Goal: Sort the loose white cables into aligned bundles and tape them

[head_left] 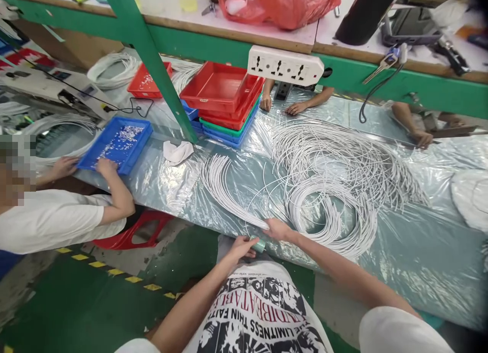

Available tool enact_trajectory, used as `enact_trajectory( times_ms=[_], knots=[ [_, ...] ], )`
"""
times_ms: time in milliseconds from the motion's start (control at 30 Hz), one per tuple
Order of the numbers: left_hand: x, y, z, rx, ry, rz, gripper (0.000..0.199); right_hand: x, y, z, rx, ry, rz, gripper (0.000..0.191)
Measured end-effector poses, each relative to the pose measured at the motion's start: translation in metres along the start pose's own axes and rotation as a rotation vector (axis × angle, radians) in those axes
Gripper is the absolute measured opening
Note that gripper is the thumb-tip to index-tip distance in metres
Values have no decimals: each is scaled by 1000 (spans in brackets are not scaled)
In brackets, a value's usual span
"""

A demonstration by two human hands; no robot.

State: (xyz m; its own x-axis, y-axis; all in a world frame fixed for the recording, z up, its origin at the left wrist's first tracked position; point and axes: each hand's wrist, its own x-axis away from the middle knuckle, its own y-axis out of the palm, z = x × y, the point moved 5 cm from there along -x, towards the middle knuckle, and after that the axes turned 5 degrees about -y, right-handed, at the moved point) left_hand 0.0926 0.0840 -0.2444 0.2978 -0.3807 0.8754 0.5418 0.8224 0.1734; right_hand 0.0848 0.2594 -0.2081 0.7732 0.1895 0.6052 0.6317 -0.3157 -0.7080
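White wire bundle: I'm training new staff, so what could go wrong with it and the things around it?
The white wire bundle fans out at its far end; strands could slip out of line if the right hand loosens. The coil adjoins a messy wire pile, so wires might snag. The green roll in the left hand is by the table's edge and might drop.

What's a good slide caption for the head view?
Right hand gripping a bundle of white cables, left hand holding a green roll.
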Motion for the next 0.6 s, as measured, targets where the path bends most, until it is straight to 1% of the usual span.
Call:
enact_trajectory(
  times_ms=[100, 200, 300, 367, 467, 533, 600],
  knots=[
    [-10, 7, 20, 25, 38, -43, 30, 5, -17, 2, -21, -14, 4, 18],
    [-22, 13, 38, 21, 64, -52, 21, 11, -32, 3, -32, -14, -4, 19],
    [-31, 18, 48, 4, 109, 43, 17, 16, -44, 0, -41, -19, -13, 19],
    [-33, 24, 50, -18, 147, 118, 17, 17, -50, -3, -46, -28, -8, 19],
    [-26, 30, 45, -77, 200, 190, 28, 16, -53, -6, -51, -37, 7, 21],
    [-16, 27, 42, -140, 226, 206, 33, 16, -51, -6, -57, -40, 16, 21],
    [-2, 17, 43, -233, 239, 173, 25, 16, -45, -7, -62, -32, 29, 25]
  ],
)
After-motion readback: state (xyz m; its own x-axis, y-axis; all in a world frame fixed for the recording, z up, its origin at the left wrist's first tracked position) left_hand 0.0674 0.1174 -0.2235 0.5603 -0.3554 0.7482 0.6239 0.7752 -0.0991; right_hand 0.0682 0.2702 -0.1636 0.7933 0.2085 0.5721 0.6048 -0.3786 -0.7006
